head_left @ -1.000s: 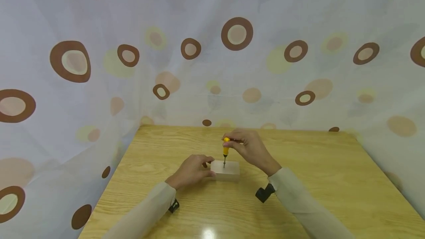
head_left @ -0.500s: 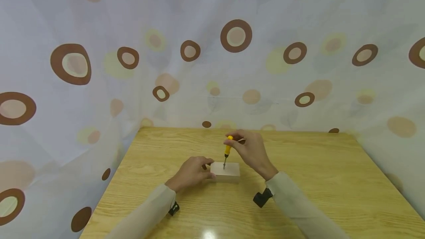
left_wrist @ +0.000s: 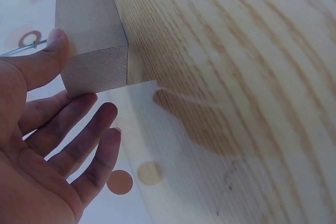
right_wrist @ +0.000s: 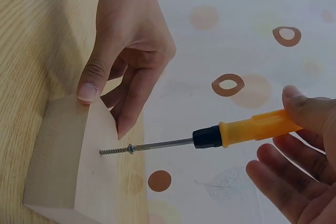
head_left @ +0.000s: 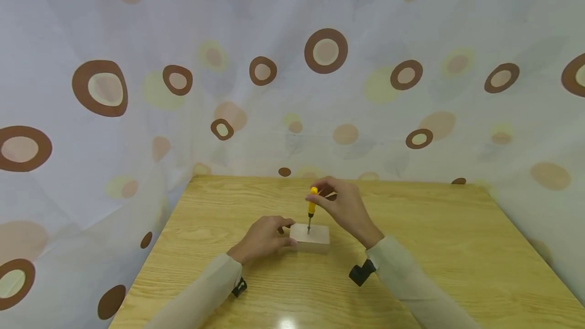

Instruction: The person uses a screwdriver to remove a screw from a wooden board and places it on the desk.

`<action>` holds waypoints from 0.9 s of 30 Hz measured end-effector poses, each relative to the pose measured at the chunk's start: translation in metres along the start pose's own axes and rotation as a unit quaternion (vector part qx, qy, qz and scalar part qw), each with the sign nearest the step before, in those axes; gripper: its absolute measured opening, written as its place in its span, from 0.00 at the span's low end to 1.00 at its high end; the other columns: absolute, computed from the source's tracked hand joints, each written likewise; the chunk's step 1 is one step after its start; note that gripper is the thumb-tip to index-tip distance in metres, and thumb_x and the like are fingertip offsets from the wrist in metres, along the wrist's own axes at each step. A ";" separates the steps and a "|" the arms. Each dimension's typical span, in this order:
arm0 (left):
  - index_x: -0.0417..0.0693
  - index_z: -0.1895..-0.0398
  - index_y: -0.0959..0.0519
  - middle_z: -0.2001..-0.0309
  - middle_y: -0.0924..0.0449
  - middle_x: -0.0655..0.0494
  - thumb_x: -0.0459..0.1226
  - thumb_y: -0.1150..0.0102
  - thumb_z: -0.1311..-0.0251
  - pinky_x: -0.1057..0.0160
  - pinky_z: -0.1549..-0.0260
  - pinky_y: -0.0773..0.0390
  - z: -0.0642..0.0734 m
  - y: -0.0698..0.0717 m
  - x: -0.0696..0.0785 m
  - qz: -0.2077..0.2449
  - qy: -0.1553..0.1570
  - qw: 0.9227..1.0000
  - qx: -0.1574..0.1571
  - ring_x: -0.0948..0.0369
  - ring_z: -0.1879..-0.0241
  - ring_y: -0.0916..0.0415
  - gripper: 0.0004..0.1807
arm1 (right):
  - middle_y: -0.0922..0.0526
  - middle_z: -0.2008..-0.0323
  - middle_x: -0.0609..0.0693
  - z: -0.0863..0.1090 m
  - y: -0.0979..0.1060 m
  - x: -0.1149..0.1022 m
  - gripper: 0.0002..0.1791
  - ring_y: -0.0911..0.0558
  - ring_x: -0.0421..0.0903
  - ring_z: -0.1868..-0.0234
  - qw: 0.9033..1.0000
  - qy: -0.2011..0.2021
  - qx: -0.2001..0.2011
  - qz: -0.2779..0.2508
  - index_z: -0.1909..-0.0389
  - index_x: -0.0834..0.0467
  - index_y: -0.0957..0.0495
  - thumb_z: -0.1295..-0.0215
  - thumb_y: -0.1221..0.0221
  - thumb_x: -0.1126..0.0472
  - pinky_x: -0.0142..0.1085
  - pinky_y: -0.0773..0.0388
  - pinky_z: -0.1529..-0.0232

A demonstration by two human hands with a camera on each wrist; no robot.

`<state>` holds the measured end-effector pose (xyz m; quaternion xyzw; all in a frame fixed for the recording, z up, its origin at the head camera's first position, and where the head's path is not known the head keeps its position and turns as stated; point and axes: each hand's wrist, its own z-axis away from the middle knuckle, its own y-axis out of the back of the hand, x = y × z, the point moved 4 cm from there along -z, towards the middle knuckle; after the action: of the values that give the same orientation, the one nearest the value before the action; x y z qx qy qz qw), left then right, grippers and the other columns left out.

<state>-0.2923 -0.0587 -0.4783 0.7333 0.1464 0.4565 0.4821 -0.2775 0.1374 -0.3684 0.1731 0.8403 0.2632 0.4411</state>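
Note:
A pale wooden block [head_left: 315, 240] lies on the table. My left hand [head_left: 262, 237] grips its left end, thumb on the near side and fingers on the far side. A threaded screw [right_wrist: 113, 151] stands in the block's top face, with much of its thread showing above the wood. My right hand [head_left: 349, 212] pinches the yellow handle of a screwdriver [head_left: 312, 207] between thumb and fingertips. In the right wrist view the screwdriver's shaft [right_wrist: 163, 144] meets the screw head, roughly in line with the screw. The other right fingers are loosely spread below the handle.
The wood-grain table [head_left: 434, 248] extends to both sides of the block. A white curtain [head_left: 356, 95] with brown and beige spots surrounds its back and sides. A black wrist camera [head_left: 362, 272] hangs below the right sleeve.
The screwdriver handle leaned to the right and has come back slightly toward upright, with small shifts of the right hand and fingers. The left hand and block stay in place.

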 end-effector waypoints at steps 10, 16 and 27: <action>0.50 0.41 0.23 0.49 0.20 0.59 0.56 0.37 0.46 0.67 0.64 0.23 0.000 0.000 0.000 0.004 0.003 1.000 -0.002 0.67 0.61 0.23 0.32 | 0.17 0.66 0.36 -0.002 -0.001 0.001 0.09 0.20 0.33 0.64 0.999 0.026 0.003 0.025 0.58 0.47 0.18 0.39 0.36 0.52 0.33 0.21 0.64; 0.50 0.41 0.23 0.49 0.19 0.59 0.56 0.37 0.46 0.67 0.64 0.23 0.000 0.000 0.000 -0.001 0.005 1.000 -0.001 0.68 0.62 0.23 0.31 | 0.18 0.63 0.38 -0.004 -0.001 0.000 0.06 0.20 0.36 0.62 0.997 0.056 -0.051 0.005 0.59 0.47 0.19 0.36 0.39 0.57 0.36 0.21 0.59; 0.50 0.41 0.23 0.48 0.20 0.60 0.55 0.37 0.45 0.67 0.65 0.24 0.000 -0.001 -0.001 -0.007 0.002 1.000 -0.002 0.67 0.61 0.23 0.31 | 0.18 0.66 0.36 0.001 -0.005 0.003 0.13 0.19 0.34 0.66 1.000 -0.002 0.029 -0.013 0.59 0.45 0.20 0.41 0.35 0.45 0.32 0.21 0.63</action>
<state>-0.2921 -0.0589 -0.4793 0.7304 0.1522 0.4550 0.4862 -0.2785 0.1353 -0.3731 0.1756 0.8490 0.2332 0.4405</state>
